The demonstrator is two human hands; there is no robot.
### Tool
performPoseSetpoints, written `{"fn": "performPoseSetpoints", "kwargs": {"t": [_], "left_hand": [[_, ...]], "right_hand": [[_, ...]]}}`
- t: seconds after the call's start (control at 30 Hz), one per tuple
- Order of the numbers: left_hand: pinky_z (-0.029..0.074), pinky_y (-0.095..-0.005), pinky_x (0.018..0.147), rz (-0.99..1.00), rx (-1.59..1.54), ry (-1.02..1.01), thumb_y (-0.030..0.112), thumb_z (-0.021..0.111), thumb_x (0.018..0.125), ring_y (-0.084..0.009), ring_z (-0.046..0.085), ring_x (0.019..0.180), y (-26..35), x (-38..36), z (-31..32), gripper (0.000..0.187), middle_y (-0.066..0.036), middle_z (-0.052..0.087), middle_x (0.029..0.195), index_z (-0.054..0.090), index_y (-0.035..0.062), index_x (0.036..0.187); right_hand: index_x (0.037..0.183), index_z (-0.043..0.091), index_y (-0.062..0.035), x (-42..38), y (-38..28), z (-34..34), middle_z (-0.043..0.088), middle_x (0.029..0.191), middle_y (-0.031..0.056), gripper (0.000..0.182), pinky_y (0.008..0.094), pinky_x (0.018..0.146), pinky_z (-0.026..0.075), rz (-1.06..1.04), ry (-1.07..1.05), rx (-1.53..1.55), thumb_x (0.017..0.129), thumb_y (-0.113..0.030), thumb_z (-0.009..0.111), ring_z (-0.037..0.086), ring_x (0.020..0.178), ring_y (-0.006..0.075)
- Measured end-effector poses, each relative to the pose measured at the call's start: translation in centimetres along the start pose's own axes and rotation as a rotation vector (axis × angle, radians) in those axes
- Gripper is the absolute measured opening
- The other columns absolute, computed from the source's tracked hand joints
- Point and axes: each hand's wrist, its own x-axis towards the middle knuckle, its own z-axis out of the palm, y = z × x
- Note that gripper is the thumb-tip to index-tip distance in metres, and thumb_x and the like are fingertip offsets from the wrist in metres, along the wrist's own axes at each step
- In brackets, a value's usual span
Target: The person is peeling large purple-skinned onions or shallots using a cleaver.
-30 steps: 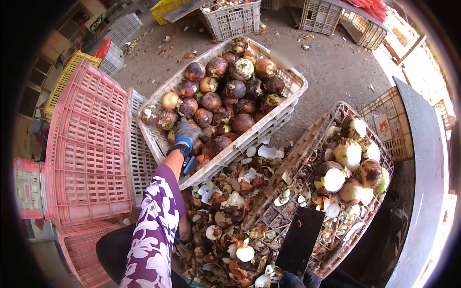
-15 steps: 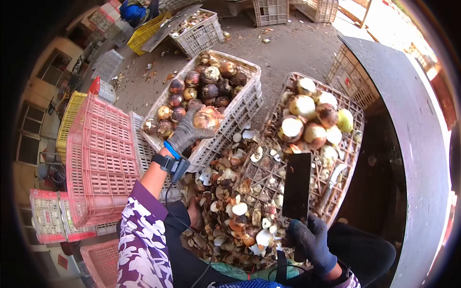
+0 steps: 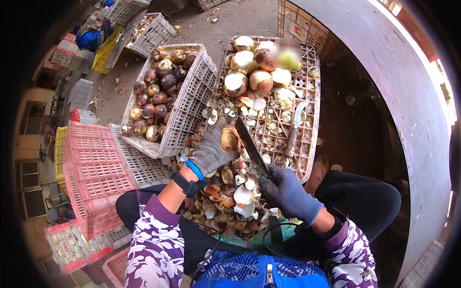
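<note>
My left hand (image 3: 210,152), in a grey glove, is wrapped round an onion-like bulb (image 3: 228,139) with brown skin. A cleaver (image 3: 251,150) with a long dark blade is in my right hand (image 3: 287,192), which wears a blue-grey glove. Its blade slants up and leftward, lying close along the right side of the bulb. Below both hands is a heap of peelings (image 3: 218,192). Just to the right stands an upturned crate (image 3: 307,149), bearing several partly peeled bulbs (image 3: 242,61), scraps and a curved knife (image 3: 298,114).
A pale crate (image 3: 194,86) full of brown bulbs (image 3: 165,80) stands at the left. Pink crates (image 3: 98,168) are stacked beyond my left arm. A grey board (image 3: 384,62) leans along the right. Further back are a scrap-filled crate (image 3: 152,36) and a yellow crate (image 3: 103,53).
My left hand has moved from the full crate toward my middle with a bulb. My right hand has brought the cleaver up and left beside it. The view has shifted right.
</note>
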Motion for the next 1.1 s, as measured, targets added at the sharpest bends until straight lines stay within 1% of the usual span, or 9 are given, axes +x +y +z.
{"fn": "performPoseSetpoints", "kwargs": {"t": [0.07, 0.17, 0.27, 0.3, 0.57, 0.67, 0.87, 0.97, 1.1], "left_hand": [[0.049, -0.0348, 0.091, 0.063, 0.082, 0.102, 0.029, 0.086, 0.06, -0.0274, 0.061, 0.103, -0.1, -0.4, 0.3, 0.096, -0.019, 0.058, 0.115, 0.036, -0.0018, 0.136], [0.045, -0.0366, 0.096, 0.076, -0.003, 0.084, 0.031, 0.087, 0.059, -0.03, 0.057, 0.111, 0.1, -0.4, 0.2, 0.101, -0.022, 0.055, 0.121, 0.033, -0.0029, 0.137], [0.04, -0.0378, 0.102, 0.211, 0.246, 0.151, 0.032, 0.087, 0.058, -0.0328, 0.05, 0.12, -0.1, -0.6, 0.5, 0.104, -0.023, 0.049, 0.129, 0.032, -0.0039, 0.138], [0.035, -0.0383, 0.106, 0.151, 0.204, 0.093, 0.03, 0.088, 0.058, -0.0348, 0.043, 0.126, -0.1, -0.6, 0.5, 0.104, -0.024, 0.044, 0.134, 0.032, -0.0047, 0.138], [0.036, -0.0413, 0.104, 0.197, 0.137, 0.144, 0.03, 0.084, 0.061, -0.0386, 0.045, 0.121, -1.1, -0.4, 1.3, 0.094, -0.026, 0.045, 0.129, 0.036, -0.0058, 0.134], [0.034, -0.0428, 0.106, 0.166, 0.113, 0.112, 0.031, 0.082, 0.063, -0.0403, 0.043, 0.122, -0.8, -0.4, 1.2, 0.092, -0.027, 0.044, 0.13, 0.036, -0.0066, 0.133], [0.033, -0.0432, 0.106, 0.165, 0.148, 0.131, 0.031, 0.081, 0.063, -0.04, 0.043, 0.122, -1.1, -0.1, 1.6, 0.091, -0.027, 0.044, 0.129, 0.036, -0.0061, 0.133], [0.033, -0.0434, 0.105, 0.203, 0.179, 0.16, 0.031, 0.081, 0.063, -0.0397, 0.043, 0.122, -1.1, -0.2, 1.7, 0.09, -0.027, 0.044, 0.129, 0.036, -0.0061, 0.132], [0.039, -0.0402, 0.102, 0.125, 0.103, 0.134, 0.028, 0.084, 0.06, -0.0377, 0.049, 0.117, 0.3, -0.2, 1.0, 0.092, -0.025, 0.048, 0.125, 0.038, -0.0053, 0.132]], "right_hand": [[0.092, 0.059, 0.0027, 0.3, -0.1, 0.2, 0.06, 0.068, 0.0244, 0.029, 0.0468, 0.064, 0.047, -0.034, 0.005, -0.041, 0.085, -0.025, 0.059, 0.062, 0.07, 0.0413], [0.09, 0.058, 0.0027, 0.5, -0.4, 0.0, 0.06, 0.068, 0.0237, 0.029, 0.0461, 0.063, 0.047, -0.016, -0.018, -0.023, 0.085, -0.025, 0.059, 0.062, 0.069, 0.04], [0.086, 0.058, 0.0029, 0.5, -0.7, -0.1, 0.06, 0.067, 0.0232, 0.028, 0.0455, 0.063, 0.047, 0.033, -0.001, -0.026, 0.085, -0.025, 0.058, 0.062, 0.068, 0.0388], [0.086, 0.058, 0.003, 0.6, -0.5, -0.1, 0.059, 0.066, 0.023, 0.028, 0.0453, 0.063, 0.048, 0.031, -0.004, 0.002, 0.085, -0.025, 0.058, 0.062, 0.068, 0.0385], [0.083, 0.058, 0.0044, 0.2, 0.2, -0.4, 0.059, 0.062, 0.0218, 0.029, 0.0451, 0.06, 0.048, -0.038, -0.012, -0.023, 0.086, -0.024, 0.058, 0.061, 0.062, 0.0381], [0.082, 0.057, 0.0049, -0.2, -1.4, -0.7, 0.058, 0.06, 0.0221, 0.029, 0.0449, 0.06, 0.048, 0.14, -0.064, 0.12, 0.086, -0.023, 0.058, 0.061, 0.06, 0.0378], [0.077, 0.057, 0.0049, -0.3, -1.4, -0.9, 0.058, 0.06, 0.0226, 0.029, 0.0441, 0.059, 0.048, 0.008, -0.025, -0.099, 0.086, -0.023, 0.056, 0.063, 0.06, 0.037], [0.074, 0.057, 0.0053, 0.1, -2.5, -1.2, 0.058, 0.062, 0.0241, 0.031, 0.0459, 0.06, 0.048, 0.144, -0.093, 0.043, 0.086, -0.023, 0.056, 0.062, 0.063, 0.0396], [0.075, 0.057, 0.0065, 1.7, -1.5, -0.7, 0.058, 0.067, 0.0271, 0.032, 0.0467, 0.064, 0.048, -0.035, 0.003, -0.128, 0.085, -0.023, 0.056, 0.061, 0.068, 0.0427]]}}
